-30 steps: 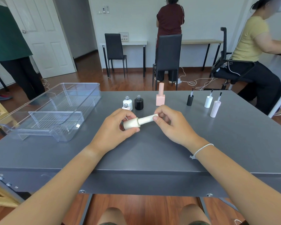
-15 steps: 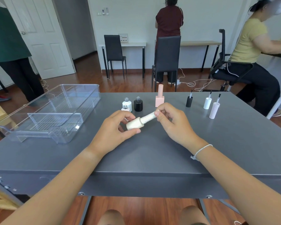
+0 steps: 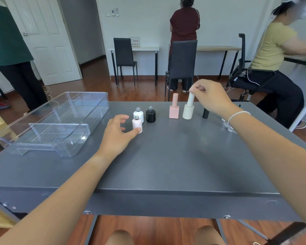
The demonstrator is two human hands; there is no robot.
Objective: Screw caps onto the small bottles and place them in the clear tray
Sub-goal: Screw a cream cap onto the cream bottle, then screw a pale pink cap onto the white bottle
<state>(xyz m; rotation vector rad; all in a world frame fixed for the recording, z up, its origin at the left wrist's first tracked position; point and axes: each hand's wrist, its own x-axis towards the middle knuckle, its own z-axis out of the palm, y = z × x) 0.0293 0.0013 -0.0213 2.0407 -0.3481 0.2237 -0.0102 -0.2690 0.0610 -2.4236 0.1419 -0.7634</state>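
My right hand (image 3: 208,98) pinches the ribbed cap of a cream capped bottle (image 3: 188,111). That bottle stands upright on the grey table (image 3: 166,156), just right of a pink capped bottle (image 3: 174,110). My left hand (image 3: 118,133) is beside a pale pink uncapped bottle (image 3: 137,125); its thumb touches the bottle's base and its fingers are spread to the left. A white uncapped bottle (image 3: 139,114) and a black uncapped bottle (image 3: 150,115) stand just behind. The clear tray (image 3: 60,121) lies at the table's left and holds no bottles.
A black cap (image 3: 205,113) stands right of the cream bottle. Pale caps (image 3: 228,127) are partly hidden behind my right forearm. People and black chairs are beyond the table's far edge. A wooden frame sits off the left edge.
Both hands held the cream bottle sideways over the table. Now my right hand has stood it upright beside the pink bottle, and my left hand has let go and moved to the pale pink bottle.
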